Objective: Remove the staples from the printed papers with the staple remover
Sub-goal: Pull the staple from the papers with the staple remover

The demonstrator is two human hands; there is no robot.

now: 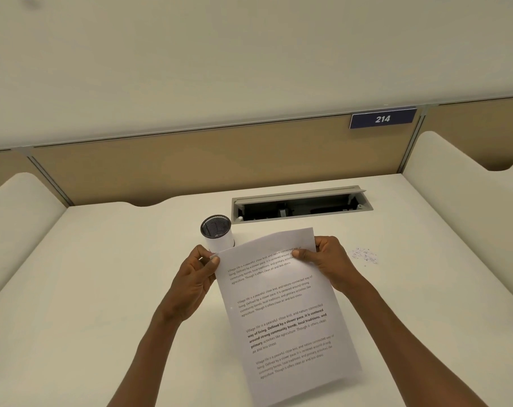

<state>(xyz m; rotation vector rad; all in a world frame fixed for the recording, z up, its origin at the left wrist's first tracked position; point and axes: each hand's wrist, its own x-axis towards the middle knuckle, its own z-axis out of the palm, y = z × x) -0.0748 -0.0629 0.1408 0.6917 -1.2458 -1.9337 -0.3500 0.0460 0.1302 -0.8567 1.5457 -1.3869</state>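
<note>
The printed papers (281, 306) were held up over the white desk (102, 289), tilted so that the lower edge came nearest the camera and the top edge leaned away and to the right. 4 short blocks of text ran down the top sheet, the 3rd partly in bold. The left hand (195, 282) pinched the upper left corner, thumb on the front of the page and the other fingers curled behind it. The right hand (327, 259) gripped the upper right edge, its thumb lying flat across the first lines of text and its fingers wrapped round the back. Both forearms reached in from the bottom of the view.

Just right of the right hand, a small scatter of tiny pale bits (364, 255) lay on the desk; they may have been pulled staples, but they were too small to tell. Just behind the top left corner of the papers stood a mesh pen cup (217, 235) with a dark rim and a white band around its side. Farther back an open cable tray (300, 205) was set into the desk. Behind that rose a tan partition (190, 165) carrying a blue plate (383, 118) marked 214
</note>
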